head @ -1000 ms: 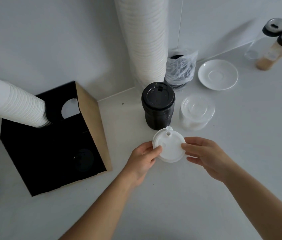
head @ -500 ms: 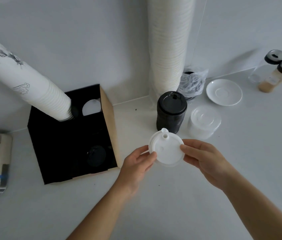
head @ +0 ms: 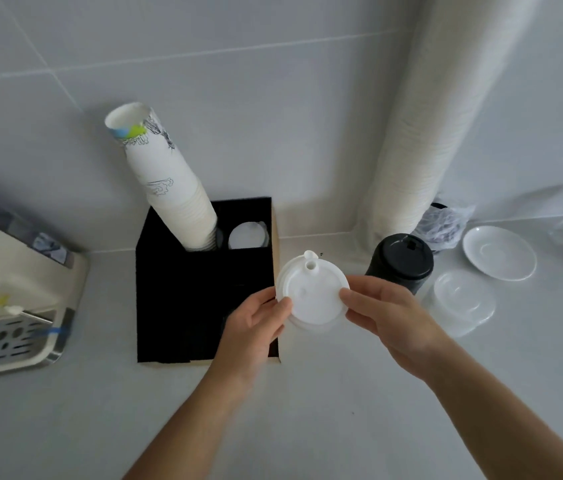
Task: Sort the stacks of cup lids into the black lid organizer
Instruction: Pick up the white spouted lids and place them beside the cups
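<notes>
Right now both hands hold a stack of white cup lids (head: 313,292) up off the white counter (head: 307,410), just at the right edge of the black lid organizer (head: 176,306). The left hand (head: 252,323) pinches the stack's left rim with thumb on top and fingers beneath, and the right hand (head: 387,317) pinches the right rim the same way. The top lid's small sip spout points away from the person, toward the wall. In the organizer's back row, a leaning stack of paper cups (head: 166,181) stands in the left opening, and white lids (head: 247,235) fill the opening beside it; the front openings are too dark to make out. To the right of the held lids stands a black stack of lids (head: 401,265), with a clear stack of lids (head: 460,303) just beside it on the counter. Farther back lies a white saucer (head: 500,252) and a tall column of white cups (head: 422,133) against the wall. A cream-coloured machine (head: 13,292) sits at the far left.
</notes>
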{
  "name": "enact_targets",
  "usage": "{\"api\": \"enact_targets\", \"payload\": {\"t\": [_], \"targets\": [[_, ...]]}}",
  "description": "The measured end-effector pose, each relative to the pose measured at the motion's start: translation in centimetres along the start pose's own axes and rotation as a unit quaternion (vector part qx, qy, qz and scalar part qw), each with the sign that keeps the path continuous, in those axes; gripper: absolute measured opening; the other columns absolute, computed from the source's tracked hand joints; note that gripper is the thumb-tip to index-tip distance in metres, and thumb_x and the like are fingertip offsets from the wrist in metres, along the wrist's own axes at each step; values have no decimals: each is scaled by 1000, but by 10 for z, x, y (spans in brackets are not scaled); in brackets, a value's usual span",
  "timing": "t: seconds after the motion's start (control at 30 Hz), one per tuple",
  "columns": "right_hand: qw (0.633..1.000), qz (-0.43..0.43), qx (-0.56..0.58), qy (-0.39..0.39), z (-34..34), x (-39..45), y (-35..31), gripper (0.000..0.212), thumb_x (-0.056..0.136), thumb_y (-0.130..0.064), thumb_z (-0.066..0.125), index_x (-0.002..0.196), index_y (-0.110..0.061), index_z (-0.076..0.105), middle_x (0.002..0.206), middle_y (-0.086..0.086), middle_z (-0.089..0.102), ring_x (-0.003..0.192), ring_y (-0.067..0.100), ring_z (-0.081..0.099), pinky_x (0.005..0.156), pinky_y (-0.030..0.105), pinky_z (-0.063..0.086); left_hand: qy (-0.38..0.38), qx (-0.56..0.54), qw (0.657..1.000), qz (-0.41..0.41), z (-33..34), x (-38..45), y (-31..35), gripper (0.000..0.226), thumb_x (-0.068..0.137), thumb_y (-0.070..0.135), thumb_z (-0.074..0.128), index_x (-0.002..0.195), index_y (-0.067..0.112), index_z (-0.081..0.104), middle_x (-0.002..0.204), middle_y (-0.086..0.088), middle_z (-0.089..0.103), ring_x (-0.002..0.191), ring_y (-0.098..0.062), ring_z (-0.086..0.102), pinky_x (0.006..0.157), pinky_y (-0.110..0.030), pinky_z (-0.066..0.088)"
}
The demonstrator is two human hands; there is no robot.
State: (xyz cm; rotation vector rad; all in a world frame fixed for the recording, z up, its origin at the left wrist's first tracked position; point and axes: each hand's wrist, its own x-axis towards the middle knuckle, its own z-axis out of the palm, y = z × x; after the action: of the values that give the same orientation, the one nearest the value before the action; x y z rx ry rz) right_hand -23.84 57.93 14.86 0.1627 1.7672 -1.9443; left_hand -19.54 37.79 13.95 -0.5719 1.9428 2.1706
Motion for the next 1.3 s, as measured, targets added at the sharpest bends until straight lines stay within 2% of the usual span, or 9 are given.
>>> {"api": "enact_targets", "payload": {"t": [0.1, 0.33, 0.47, 0.53, 0.67, 0.83, 1.07, 1.17, 1.3], "targets": [[1000, -17, -7, -14, 16, 19, -16, 26, 91, -17, 66, 117, -17, 73, 112, -1, 78, 109, 12, 70, 95, 27, 49, 20, -19, 1000, 14, -13, 8, 15, 31, 91, 24, 62, 121, 18, 65, 115, 4, 74, 111, -6, 66, 102, -30, 48], [1000, -1, -13, -26, 51, 70, -37, 34, 88, -23, 72, 121, -16, 68, 118, 4, 74, 112, 15, 68, 97, 29, 50, 92, -66, 993, 25, -34, 42, 49, 25, 92, 26, 60, 115, 18, 66, 118, 0, 72, 115, -12, 64, 104, -36, 47], [1000, 8, -7, -9, 67, 99, -50, 42, 87, -25, 73, 126, -13, 63, 125, 13, 68, 113, 24, 67, 92, 30, 55, 74, -48, 995, 35, -38, 70, 71, 17, 94, 22, 56, 101, 28, 71, 104, 10, 73, 100, -1, 67, 88, -26, 52], [1000, 17, -10, -2, 74, 115, -59, 40, 87, -27, 73, 123, -12, 64, 129, 15, 66, 110, 28, 67, 92, 33, 54, 74, -43, 996, 33, -39, 86, 80, 19, 93, 19, 55, 102, 27, 70, 96, 13, 73, 89, 3, 68, 81, -21, 54], [999, 40, -18, 1, 82, 141, -75, 38, 89, -29, 71, 122, -12, 64, 126, 12, 65, 96, 24, 63, 87, 31, 55, 128, -28, 991, 13, -41, 109, 91, 47, 71, 33, 65, 115, 16, 65, 114, -1, 70, 107, -14, 64, 101, -40, 50], [998, 48, -27, 26, 87, 163, -75, 34, 89, -27, 70, 116, -8, 63, 111, 12, 68, 88, 20, 63, 84, 32, 54, 156, -25, 987, 25, -39, 128, 90, 52, 64, 42, 65, 111, 20, 69, 111, -2, 72, 107, -16, 66, 101, -42, 50], [995, 46, -72, 47, 91, 177, -72, 32, 87, -27, 73, 107, -3, 65, 116, 12, 69, 102, 25, 66, 92, 34, 57, 154, -35, 987, 31, -36, 133, 77, 20, 82, 24, 61, 99, 31, 68, 108, 4, 72, 106, -15, 65, 99, -38, 50], [994, 37, -99, 41, 95, 182, -75, 23, 86, -26, 73, 97, -7, 68, 114, 12, 72, 93, 22, 67, 96, 38, 56, 168, -42, 984, 36, -38, 135, 73, 26, 86, 21, 62, 111, 26, 66, 112, 3, 71, 106, -16, 65, 97, -37, 51], [991, 33, -117, 58, 93, 188, -75, 32, 85, -24, 74, 101, 4, 70, 109, 16, 74, 87, 24, 68, 94, 39, 58, 190, -38, 980, 37, -36, 136, 70, 36, 84, 24, 66, 120, 20, 63, 112, 3, 70, 105, -15, 65, 94, -33, 51]]}}
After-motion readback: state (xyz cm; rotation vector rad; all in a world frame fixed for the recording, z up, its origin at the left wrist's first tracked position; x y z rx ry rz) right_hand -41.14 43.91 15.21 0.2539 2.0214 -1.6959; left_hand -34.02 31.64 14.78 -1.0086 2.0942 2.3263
